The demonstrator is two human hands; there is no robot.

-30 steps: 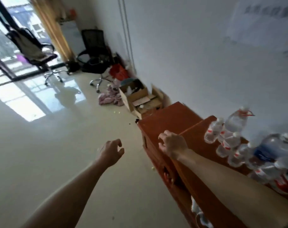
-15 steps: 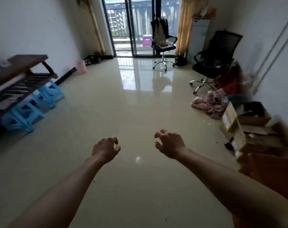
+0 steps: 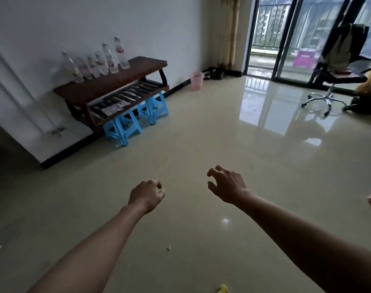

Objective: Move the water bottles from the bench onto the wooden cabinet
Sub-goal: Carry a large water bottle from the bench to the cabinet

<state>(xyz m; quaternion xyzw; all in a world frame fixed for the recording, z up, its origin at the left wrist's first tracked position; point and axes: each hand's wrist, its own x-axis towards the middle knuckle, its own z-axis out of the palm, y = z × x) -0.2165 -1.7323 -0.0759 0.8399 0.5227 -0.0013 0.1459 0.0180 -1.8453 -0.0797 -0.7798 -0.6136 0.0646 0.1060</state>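
Your left hand (image 3: 146, 196) and right hand (image 3: 227, 185) hold nothing. The fingers of both are loosely curled, and those of the right are more spread. The water bottles (image 3: 100, 62) stand on the bench (image 3: 125, 79), well ahead of your fingers and to their left. Each bottle is upright, long axis vertical, cap up. The row runs along the wall. Your left hand is nearer.
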